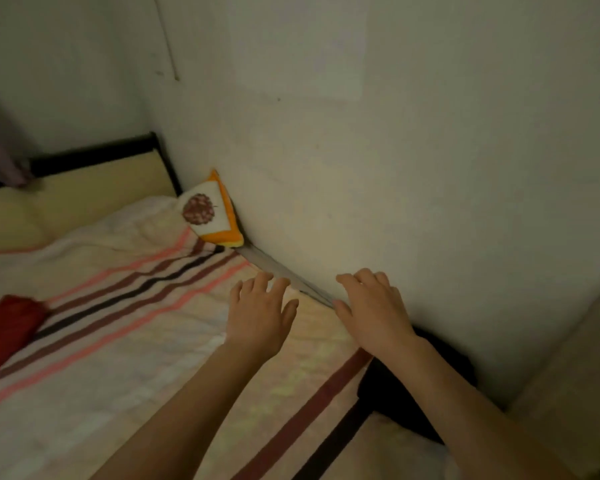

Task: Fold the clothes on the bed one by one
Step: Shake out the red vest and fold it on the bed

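both hands, left [260, 315] and right [373, 311], spread empty; red garment [6, 329] lies well left of them.

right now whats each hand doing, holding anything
Left hand: open, fingers spread over the striped sheet, holding nothing.
Right hand: open, by the wall, holding nothing.

Both hands hover palm-down, fingers spread, over the striped bedsheet [118, 323]: left hand [262, 315] and right hand [373, 311]. Red garment [4, 327] lies far left on it; black garment [395, 393] beneath the right forearm.
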### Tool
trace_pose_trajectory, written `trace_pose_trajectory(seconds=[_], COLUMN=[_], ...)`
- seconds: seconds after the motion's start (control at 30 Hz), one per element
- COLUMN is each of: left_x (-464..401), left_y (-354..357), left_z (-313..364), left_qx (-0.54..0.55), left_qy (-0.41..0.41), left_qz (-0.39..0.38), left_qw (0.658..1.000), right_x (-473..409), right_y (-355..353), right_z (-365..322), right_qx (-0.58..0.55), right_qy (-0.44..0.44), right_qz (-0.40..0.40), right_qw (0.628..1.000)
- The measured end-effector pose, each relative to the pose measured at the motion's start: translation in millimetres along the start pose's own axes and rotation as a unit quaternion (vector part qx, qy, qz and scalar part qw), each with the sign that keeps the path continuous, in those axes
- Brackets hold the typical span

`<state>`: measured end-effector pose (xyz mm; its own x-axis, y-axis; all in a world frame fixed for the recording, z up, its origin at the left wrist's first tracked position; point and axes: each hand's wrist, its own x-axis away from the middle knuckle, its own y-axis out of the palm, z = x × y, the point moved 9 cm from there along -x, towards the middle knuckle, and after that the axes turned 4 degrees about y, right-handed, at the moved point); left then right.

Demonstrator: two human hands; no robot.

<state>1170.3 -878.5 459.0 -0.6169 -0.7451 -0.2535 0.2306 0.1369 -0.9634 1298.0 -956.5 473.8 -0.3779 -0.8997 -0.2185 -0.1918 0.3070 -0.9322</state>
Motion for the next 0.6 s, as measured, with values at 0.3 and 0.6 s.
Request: trace_pose_trajectory(seconds=[0.3,0.6], left_x=[172,367], left_y=[-159,-247], left_z=[-75,-140], left_qx=[-0.011,-0.065], left_qy=[-0.072,-0.098], left_qz=[0.083,0.095], left_qw=[0.994,0.988], right_x=[117,262], right_y=[-72,-94], right_z=[-176,-311], right_qx=[-0.007,-0.053], right_qy=[-0.121,-0.184], right_qz=[0.020,0.043], right_qw=[0.992,0.981])
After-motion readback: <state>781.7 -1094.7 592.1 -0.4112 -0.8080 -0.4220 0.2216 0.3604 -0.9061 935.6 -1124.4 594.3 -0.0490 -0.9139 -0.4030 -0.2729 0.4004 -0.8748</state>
